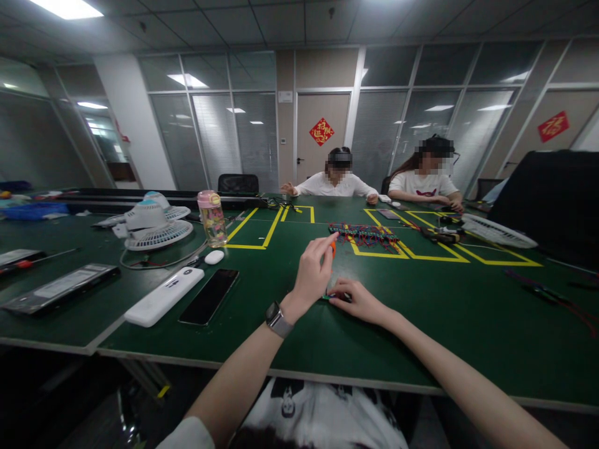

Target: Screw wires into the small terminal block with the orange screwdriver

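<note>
My left hand (pixel 314 269), with a watch on its wrist, is raised over the green table (pixel 421 312) and pinches a small orange-handled tool (pixel 332 247), likely a screwdriver, pointing down. Beside it my right hand (pixel 356 300) rests on the table with its fingers closed on a small green part (pixel 330 297) right under the tool. Farther back lies a row of coloured wires and connectors (pixel 365 234) inside a yellow-taped box.
A black phone (pixel 209 296), a white power bank (pixel 163 304) and a white mouse (pixel 214 257) lie to the left. A desk fan (pixel 152 227) and a pink bottle (pixel 212 218) stand behind them. Two people sit across the table.
</note>
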`<action>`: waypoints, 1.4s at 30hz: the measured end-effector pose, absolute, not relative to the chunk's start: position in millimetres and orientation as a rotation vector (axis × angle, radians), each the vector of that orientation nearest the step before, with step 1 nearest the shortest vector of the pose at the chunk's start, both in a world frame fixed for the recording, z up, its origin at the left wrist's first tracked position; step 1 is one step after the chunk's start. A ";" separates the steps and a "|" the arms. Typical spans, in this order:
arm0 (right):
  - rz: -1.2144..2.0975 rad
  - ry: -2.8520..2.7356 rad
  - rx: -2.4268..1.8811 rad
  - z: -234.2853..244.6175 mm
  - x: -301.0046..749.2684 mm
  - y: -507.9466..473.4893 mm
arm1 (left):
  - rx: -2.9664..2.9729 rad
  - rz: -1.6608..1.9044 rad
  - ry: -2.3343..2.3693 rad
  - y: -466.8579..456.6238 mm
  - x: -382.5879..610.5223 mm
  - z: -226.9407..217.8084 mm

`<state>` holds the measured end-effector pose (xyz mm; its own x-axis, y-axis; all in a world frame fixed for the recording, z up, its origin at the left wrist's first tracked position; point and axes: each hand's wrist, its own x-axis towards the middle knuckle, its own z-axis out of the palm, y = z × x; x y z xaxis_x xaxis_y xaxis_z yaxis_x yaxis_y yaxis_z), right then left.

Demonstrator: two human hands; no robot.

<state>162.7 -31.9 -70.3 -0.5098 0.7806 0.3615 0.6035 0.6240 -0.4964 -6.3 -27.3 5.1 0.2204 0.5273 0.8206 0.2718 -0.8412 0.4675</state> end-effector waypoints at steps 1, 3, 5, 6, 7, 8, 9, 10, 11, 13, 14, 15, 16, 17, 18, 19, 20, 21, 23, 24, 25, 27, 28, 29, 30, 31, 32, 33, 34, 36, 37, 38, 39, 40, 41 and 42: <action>0.415 -2.288 -1.082 -70.5 162.7 -31.8 | 2.270 1.669 0.756 -27.2 -6.2 5.1; 0.417 -2.288 -1.081 -70.8 162.8 -31.5 | 2.272 1.673 0.756 -26.9 -6.0 5.1; 0.422 -2.288 -1.083 -70.9 162.9 -31.2 | 2.270 1.676 0.760 -26.7 -5.9 5.1; 0.424 -2.289 -1.085 -70.9 163.0 -31.1 | 2.270 1.675 0.761 -26.7 -5.9 5.1; 0.424 -2.291 -1.086 -70.9 163.1 -31.0 | 2.271 1.672 0.761 -26.8 -6.0 5.2; 0.423 -2.296 -1.087 -70.8 163.2 -30.9 | 2.272 1.669 0.760 -26.8 -6.0 5.3; 0.423 -2.300 -1.087 -70.7 163.3 -30.8 | 2.272 1.666 0.758 -26.9 -6.1 5.4; 0.424 -2.302 -1.086 -70.7 163.4 -30.7 | 2.271 1.662 0.758 -27.0 -6.2 5.5; 0.425 -2.301 -1.085 -70.7 163.4 -30.7 | 2.269 1.659 0.758 -27.0 -6.2 5.6; 0.425 -2.296 -1.083 -70.8 163.4 -30.8 | 2.265 1.656 0.763 -27.1 -6.2 5.7; 0.424 -2.294 -1.083 -70.8 163.4 -30.8 | 2.265 1.655 0.766 -27.2 -6.2 5.8; 0.421 -2.293 -1.083 -70.9 163.4 -30.9 | 2.266 1.652 0.767 -27.2 -6.3 5.8; 0.421 -2.295 -1.084 -70.9 163.3 -30.9 | 2.267 1.650 0.768 -27.3 -6.3 5.8; 0.423 -2.296 -1.084 -70.8 163.3 -30.9 | 2.267 1.647 0.768 -27.3 -6.3 5.9; 0.426 -2.299 -1.085 -70.8 163.2 -31.0 | 2.267 1.644 0.767 -27.4 -6.4 6.0; 0.429 -2.299 -1.085 -70.7 163.2 -31.0 | 2.268 1.642 0.767 -27.5 -6.5 6.0; 0.430 -2.299 -1.086 -70.5 163.2 -31.0 | 2.269 1.640 0.768 -27.7 -6.6 6.1; 0.429 -2.298 -1.086 -70.4 163.1 -31.1 | 2.270 1.639 0.770 -27.8 -6.7 6.2; 0.423 -2.297 -1.082 -70.0 162.9 -31.3 | 2.271 1.634 0.773 -28.1 -6.8 6.3; 0.421 -2.298 -1.080 -69.8 162.8 -31.4 | 2.269 1.634 0.774 -28.3 -6.8 6.4; 0.422 -2.298 -1.079 -69.6 162.7 -31.6 | 2.264 1.634 0.774 -28.5 -6.8 6.4; 0.425 -2.298 -1.078 -69.3 162.6 -31.8 | 2.250 1.637 0.772 -28.9 -6.8 6.4; 0.425 -2.297 -1.078 -69.3 162.6 -31.9 | 2.242 1.639 0.771 -29.1 -6.7 6.4; 0.423 -2.295 -1.077 -69.3 162.6 -31.9 | 2.235 1.639 0.771 -29.3 -6.7 6.3; 0.421 -2.294 -1.076 -69.5 162.6 -31.8 | 2.230 1.637 0.774 -29.5 -6.6 6.3; 0.421 -2.294 -1.075 -69.8 162.7 -31.7 | 2.228 1.635 0.778 -29.7 -6.5 6.2; 0.420 -2.293 -1.074 -70.3 162.8 -31.4 | 2.227 1.635 0.784 -29.9 -6.4 6.2; 0.422 -2.290 -1.075 -70.9 163.0 -31.2 | 2.228 1.636 0.791 -30.1 -6.4 6.1; 0.425 -2.289 -1.075 -71.5 163.1 -30.9 | 2.230 1.637 0.797 -30.3 -6.4 6.0; 0.426 -2.287 -1.076 -72.5 163.3 -30.4 | 2.239 1.637 0.801 -30.6 -6.4 5.9; 0.426 -2.285 -1.075 -72.9 163.3 -30.3 | 2.245 1.635 0.798 -30.6 -6.5 5.9; 0.428 -2.284 -1.075 -73.1 163.4 -30.2 | 2.250 1.632 0.794 -30.5 -6.5 5.8; 0.433 -2.282 -1.073 -73.1 163.4 -30.2 | 2.254 1.627 0.787 -30.3 -6.5 5.7; 0.438 -2.279 -1.071 -73.0 163.3 -30.3 | 2.258 1.620 0.778 -29.9 -6.5 5.6; 0.444 -2.278 -1.069 -72.7 163.3 -30.4 | 2.259 1.613 0.769 -29.5 -6.4 5.5; 0.449 -2.278 -1.068 -72.4 163.3 -30.6 | 2.260 1.607 0.760 -29.0 -6.3 5.4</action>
<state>163.3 -30.6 -72.4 -0.5133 0.7798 0.3583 0.5856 0.6235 -0.5180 -6.3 -29.0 5.4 0.2488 0.5551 0.7937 0.2610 -0.8276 0.4969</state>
